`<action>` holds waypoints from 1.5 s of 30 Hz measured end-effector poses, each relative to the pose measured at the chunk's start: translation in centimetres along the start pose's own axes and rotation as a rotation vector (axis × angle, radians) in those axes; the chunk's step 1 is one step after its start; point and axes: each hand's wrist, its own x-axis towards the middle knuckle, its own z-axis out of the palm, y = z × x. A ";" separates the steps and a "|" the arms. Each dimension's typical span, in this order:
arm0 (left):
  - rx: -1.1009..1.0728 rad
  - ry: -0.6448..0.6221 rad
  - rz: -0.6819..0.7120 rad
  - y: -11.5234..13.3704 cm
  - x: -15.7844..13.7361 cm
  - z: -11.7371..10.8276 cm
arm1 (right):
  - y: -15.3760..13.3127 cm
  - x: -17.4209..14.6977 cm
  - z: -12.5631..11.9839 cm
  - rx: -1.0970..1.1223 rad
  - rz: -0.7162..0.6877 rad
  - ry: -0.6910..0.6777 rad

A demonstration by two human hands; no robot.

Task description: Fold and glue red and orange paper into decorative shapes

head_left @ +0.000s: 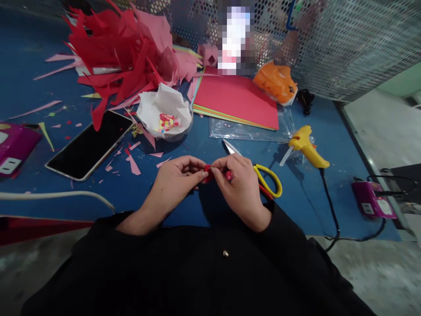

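Note:
Between the fingertips of my two hands is a small piece of red paper. My left hand pinches its left side with thumb and forefinger. The fingers of my right hand close on its right side, and another small red bit shows among the curled fingers. Scissors with yellow and orange handles lie partly under my right hand, blades pointing away. Beyond my hands stands a bowl lined with white paper, holding several tiny red, yellow and white paper pieces.
Red and pink paper scraps heap at the back left, near a phone. Coloured paper sheets and an orange packet lie behind. A yellow glue gun and purple power socket are at right, their cords crossing the blue table.

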 end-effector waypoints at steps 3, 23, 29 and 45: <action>-0.001 0.003 0.008 -0.1 0.0 0.0 | 0.0 0.0 0.0 -0.034 -0.010 -0.001; 0.084 0.025 0.100 0.1 -0.2 0.3 | -0.3 -0.1 0.0 -0.023 -0.014 0.042; 0.104 0.027 0.104 0.1 -0.4 0.2 | -0.3 -0.2 -0.2 -0.033 0.040 0.033; -0.048 -0.034 -0.088 0.3 -0.2 -0.1 | 0.8 0.0 -1.3 0.060 0.081 -0.017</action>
